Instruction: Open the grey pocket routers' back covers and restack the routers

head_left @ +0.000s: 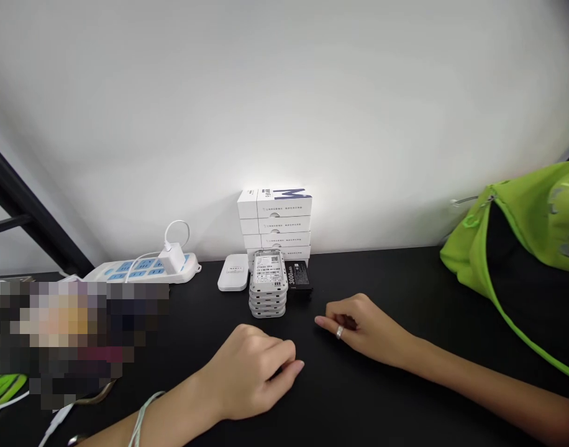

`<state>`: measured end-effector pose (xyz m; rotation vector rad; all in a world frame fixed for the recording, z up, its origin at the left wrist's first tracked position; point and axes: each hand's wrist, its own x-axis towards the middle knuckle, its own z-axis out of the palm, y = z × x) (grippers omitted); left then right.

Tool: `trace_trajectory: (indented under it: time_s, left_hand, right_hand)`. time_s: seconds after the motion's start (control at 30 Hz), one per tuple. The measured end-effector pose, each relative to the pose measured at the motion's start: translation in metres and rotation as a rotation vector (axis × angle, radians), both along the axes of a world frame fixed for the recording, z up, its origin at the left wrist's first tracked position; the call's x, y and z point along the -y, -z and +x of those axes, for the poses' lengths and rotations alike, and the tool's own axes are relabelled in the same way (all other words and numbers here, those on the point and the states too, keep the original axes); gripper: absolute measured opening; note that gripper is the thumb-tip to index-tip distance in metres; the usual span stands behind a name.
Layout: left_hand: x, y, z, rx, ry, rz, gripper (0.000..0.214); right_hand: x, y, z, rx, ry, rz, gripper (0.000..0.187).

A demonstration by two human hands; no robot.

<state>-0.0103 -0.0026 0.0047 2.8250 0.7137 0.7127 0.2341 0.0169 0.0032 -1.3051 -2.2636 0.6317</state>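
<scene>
My left hand [256, 372] rests on the black table with its fingers curled in and nothing visible in them. Opposite it, my right hand [363, 329], with a ring on the thumb, is also loosely closed and shows nothing held. Just beyond both hands stands a stack of white electronic device bodies [268, 273], the top one showing a printed label. Right of that stack lie black batteries [299, 276] marked 3000mAh. To its left is a small pile of white rounded-square covers [233, 272]. Neither hand touches these things.
Several white boxes [284, 225] are stacked against the wall behind the devices. A power strip [140, 268] with a white charger [171, 257] plugged in sits at the back left. A green and black bag [522, 248] takes up the right side. The left area is blurred out.
</scene>
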Motion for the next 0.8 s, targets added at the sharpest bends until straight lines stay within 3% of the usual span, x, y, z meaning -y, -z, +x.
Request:
trace_trajectory:
  time_s: [0.1,0.2,0.4,0.6,0.8]
  left_hand:
    - [-0.002,0.002,0.001,-0.108,-0.049,-0.157,0.033]
    - [-0.003,0.001,0.002,-0.132,-0.078,-0.188,0.031]
    - [-0.002,0.001,0.002,-0.137,-0.092,-0.190,0.029]
    - [-0.002,0.001,0.001,-0.130,-0.096,-0.228,0.030]
    - [-0.002,0.004,-0.001,-0.116,-0.096,-0.252,0.029]
  right_hand:
    - [0.002,0.005,-0.001,0.060,-0.033,0.049,0.044]
    - [0.003,0.004,-0.002,0.091,-0.048,0.091,0.041]
    - [-0.001,-0.018,-0.010,-0.198,0.024,0.025,0.019]
    - [-0.032,-0.045,-0.036,-0.323,0.073,-0.007,0.030]
    - [-0.065,-0.045,-0.057,-0.315,0.027,-0.047,0.039]
